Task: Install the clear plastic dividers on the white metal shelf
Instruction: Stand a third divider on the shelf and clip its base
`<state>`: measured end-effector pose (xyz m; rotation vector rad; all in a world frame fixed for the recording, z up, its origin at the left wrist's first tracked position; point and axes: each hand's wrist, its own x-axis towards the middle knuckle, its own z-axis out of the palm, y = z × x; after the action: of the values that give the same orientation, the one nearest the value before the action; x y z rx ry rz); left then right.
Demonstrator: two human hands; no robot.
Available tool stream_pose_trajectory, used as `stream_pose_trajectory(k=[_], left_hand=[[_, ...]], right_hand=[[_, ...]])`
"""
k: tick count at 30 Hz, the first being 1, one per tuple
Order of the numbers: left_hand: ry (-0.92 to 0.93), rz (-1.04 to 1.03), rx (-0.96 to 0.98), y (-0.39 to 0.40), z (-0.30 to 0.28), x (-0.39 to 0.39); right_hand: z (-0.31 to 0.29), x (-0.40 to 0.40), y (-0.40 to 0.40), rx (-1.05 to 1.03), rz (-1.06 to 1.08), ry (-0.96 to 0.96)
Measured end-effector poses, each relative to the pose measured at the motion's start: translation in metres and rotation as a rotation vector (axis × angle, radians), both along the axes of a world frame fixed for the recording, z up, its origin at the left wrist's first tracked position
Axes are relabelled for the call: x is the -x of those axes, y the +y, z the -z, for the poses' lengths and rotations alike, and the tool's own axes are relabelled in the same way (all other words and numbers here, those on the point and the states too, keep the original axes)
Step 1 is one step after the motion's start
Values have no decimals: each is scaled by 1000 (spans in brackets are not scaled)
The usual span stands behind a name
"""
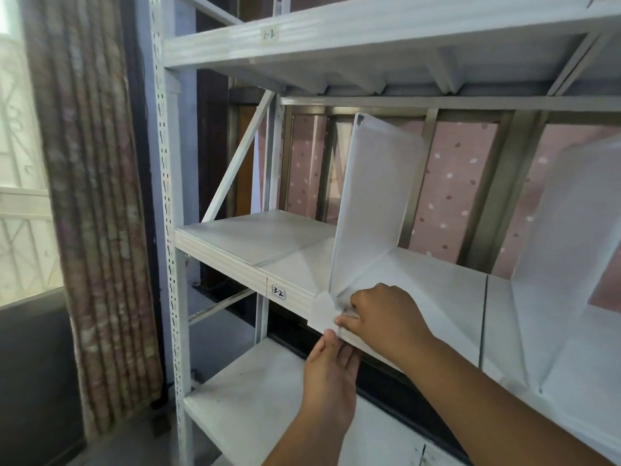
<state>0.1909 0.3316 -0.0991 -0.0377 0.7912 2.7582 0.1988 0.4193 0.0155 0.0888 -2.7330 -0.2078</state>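
Note:
A clear plastic divider (373, 196) stands upright on the middle board of the white metal shelf (255, 240), its front clip hooked over the board's front edge beside the label "3-2". My right hand (386, 317) pinches the divider's front foot from above. From below, my left hand (331, 371) reaches up and its fingertips press the same clip against the underside of the edge. A second clear divider (571, 250) stands upright on the same board at the right.
An upper board (336, 31) labelled "2-2" hangs close above. A lower board (255, 398) lies under my left arm. The perforated upright post (168, 230) stands at the left, a patterned curtain (94, 196) and a window beyond it. Pink dotted fabric shows behind the shelf.

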Motion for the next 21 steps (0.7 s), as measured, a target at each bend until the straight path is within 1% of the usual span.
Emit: stream_pose_trajectory(k=[4,10,15,21], left_hand=[[-14,-62,17,-17,-2,22],[0,-126,7,-44,-2,52],[-5,-142,31,-56,3,73],[5,-158,18,-64,7,89]], right_hand=[[-8,21,-24,-78,1,59],[5,52,-48,78,-86,73],[7,73,-57,45,-88,98],[6,82,-66,75,-93,159]])
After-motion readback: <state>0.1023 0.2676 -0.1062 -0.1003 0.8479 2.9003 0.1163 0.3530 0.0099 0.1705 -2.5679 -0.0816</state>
